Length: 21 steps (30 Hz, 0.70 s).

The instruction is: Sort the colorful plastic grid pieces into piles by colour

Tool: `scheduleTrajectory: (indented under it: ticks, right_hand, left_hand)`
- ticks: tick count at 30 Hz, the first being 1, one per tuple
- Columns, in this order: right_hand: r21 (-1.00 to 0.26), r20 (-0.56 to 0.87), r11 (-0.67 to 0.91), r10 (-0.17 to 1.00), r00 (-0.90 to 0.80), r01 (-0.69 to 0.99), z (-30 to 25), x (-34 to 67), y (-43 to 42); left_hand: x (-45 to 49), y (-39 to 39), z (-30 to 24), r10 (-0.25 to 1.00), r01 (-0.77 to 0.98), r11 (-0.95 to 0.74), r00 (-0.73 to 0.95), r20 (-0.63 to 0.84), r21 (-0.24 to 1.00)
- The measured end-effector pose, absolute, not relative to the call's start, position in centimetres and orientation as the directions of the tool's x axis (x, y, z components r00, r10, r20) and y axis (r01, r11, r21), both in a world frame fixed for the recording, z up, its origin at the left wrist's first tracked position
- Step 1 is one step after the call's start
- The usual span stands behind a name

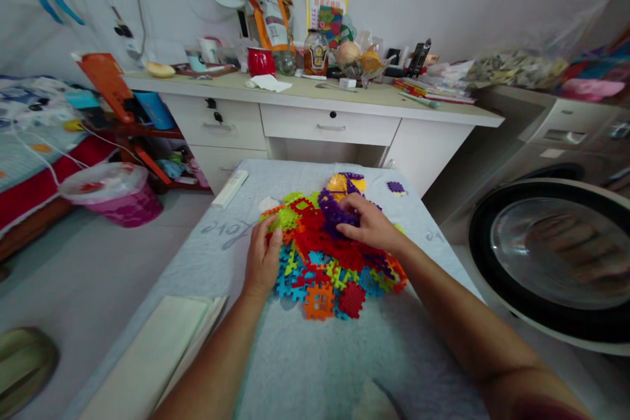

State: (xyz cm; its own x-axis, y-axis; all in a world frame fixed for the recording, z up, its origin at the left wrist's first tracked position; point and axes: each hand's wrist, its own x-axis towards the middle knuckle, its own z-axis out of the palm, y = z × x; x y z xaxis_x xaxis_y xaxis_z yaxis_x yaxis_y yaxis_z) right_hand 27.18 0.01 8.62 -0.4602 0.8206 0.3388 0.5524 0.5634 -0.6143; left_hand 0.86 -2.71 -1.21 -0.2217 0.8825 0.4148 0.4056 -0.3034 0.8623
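A heap of colourful plastic interlocking squares (325,239) lies on the cloth-covered table (305,367). My left hand (264,254) rests at the heap's left side, thumb a little apart from the fingers, its fingertips against a yellow-green interlocking piece (286,218). On the heap's far right part, my right hand (373,223) has its fingers and thumb curled round a purple interlocking piece (331,213). Its lower fingers are partly hidden. Red pieces fill the middle of the heap, with blue, orange and more yellow-green ones toward me.
Apart from the heap, a purple piece (395,187) lies at the far right. A white narrow box (230,189) is at the far left, and a pale folded board (152,354) nearer. Behind stands a cluttered desk (329,123); an open washer door (556,256) is at right.
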Motion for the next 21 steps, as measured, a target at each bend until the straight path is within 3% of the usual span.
scheduleTrajectory:
  ticks: [4,6,8,11,14,16,18,21]
  right_hand:
    - [-0.599,0.331,0.664,0.714,-0.616,0.448,10.5,23.6,-0.9]
    - [-0.604,0.336,0.658,0.721,-0.606,0.449,11.0,23.1,0.6]
    - [-0.588,0.339,0.586,0.804,-0.488,0.558,11.2,23.6,3.7]
    - [-0.467,0.323,0.303,0.933,-0.158,0.831,10.5,25.2,9.8]
    - [-0.368,0.139,-0.052,0.984,0.111,0.928,8.6,26.8,14.7]
    - [-0.325,-0.026,-0.166,0.986,0.167,0.931,7.2,27.4,16.7]
    - [-0.315,-0.149,-0.174,0.980,0.133,0.933,6.1,27.8,17.8]
    - [-0.344,-0.209,-0.106,0.977,0.034,0.933,5.3,28.1,18.3]
  left_hand:
    - [0.8,-2.9,-1.3,0.887,0.342,-0.326,-0.211,0.410,0.881]
    - [0.8,-3.0,-1.2,0.892,0.337,-0.331,-0.193,0.409,0.881]
    - [0.9,-3.0,-1.0,0.894,0.362,-0.329,-0.178,0.411,0.872]
    - [1.0,-3.0,-0.6,0.889,0.439,-0.338,-0.141,0.435,0.833]
    - [1.0,-2.9,-0.5,0.885,0.504,-0.342,-0.112,0.453,0.793]
    - [1.0,-2.9,-0.5,0.887,0.527,-0.332,-0.107,0.448,0.783]
    - [1.0,-2.9,-0.5,0.891,0.535,-0.324,-0.105,0.443,0.780]
    - [1.1,-2.9,-0.5,0.890,0.533,-0.324,-0.108,0.442,0.782]
